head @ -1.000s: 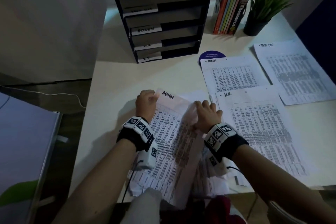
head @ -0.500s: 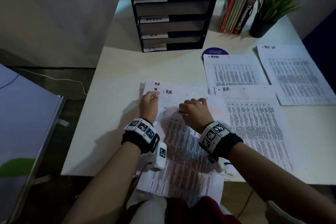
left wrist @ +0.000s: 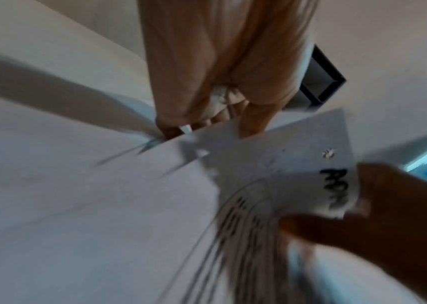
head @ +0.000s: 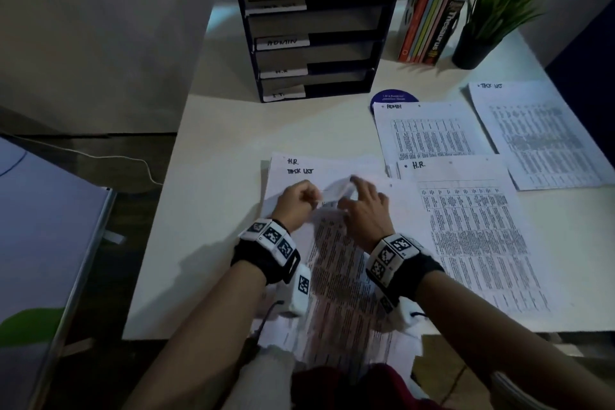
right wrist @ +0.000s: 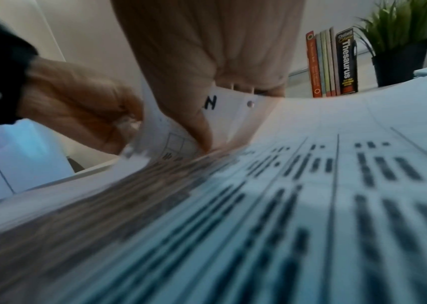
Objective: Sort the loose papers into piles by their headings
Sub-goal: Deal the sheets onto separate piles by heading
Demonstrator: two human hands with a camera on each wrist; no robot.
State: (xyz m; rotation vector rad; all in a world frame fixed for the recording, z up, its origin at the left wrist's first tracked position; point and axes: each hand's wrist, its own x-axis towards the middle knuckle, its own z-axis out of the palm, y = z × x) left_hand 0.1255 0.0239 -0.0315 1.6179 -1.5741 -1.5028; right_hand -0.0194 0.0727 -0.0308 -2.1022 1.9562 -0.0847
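Hands close together over the desk, left hand and right hand both pinching one curled sheet's top edge

Printed top sheet curled up at its far edge, atop loose stack; three sorted piles at two o'clock.

hands: left hand and right hand pinch a sheet
place: left of the h.r. pile
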